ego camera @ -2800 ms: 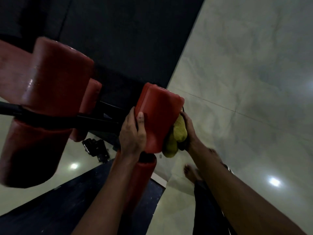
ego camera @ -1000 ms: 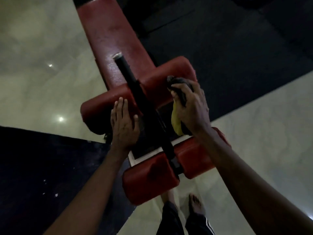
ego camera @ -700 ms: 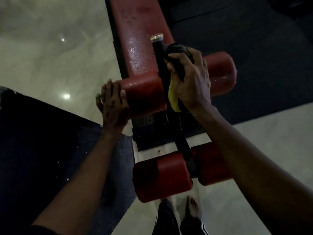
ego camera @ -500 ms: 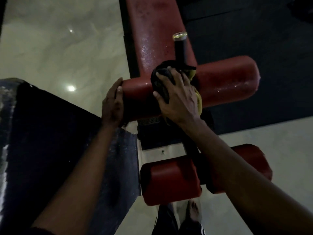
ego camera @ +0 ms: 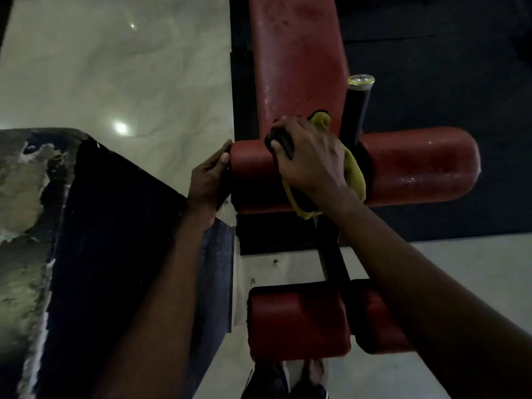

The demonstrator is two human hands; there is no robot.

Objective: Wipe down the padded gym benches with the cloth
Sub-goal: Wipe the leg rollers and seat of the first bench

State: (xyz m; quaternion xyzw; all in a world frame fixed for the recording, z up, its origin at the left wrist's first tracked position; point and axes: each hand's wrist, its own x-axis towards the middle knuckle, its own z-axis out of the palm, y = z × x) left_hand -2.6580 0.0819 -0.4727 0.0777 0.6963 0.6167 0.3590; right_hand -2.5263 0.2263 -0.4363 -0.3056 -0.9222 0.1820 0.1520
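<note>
A red padded bench (ego camera: 296,59) runs away from me, wet in patches. Across its near end lies an upper red roller pad (ego camera: 417,165). My right hand (ego camera: 308,159) grips a yellow and dark cloth (ego camera: 355,175) and presses it on the roller's left half. My left hand (ego camera: 208,177) rests flat against the roller's left end cap, fingers fairly straight. A lower red roller pad (ego camera: 296,321) sits nearer me, joined by a black post (ego camera: 331,254).
A black upright bar with a metal cap (ego camera: 358,102) stands just right of the cloth. A dark, worn mat (ego camera: 121,240) lies to the left on the pale glossy floor (ego camera: 115,67). My feet show under the lower roller.
The right hand slid the cloth from the upright bar down onto the roller's left half and leftward. The left hand shifted from the roller's top to its left end. The view tilted.
</note>
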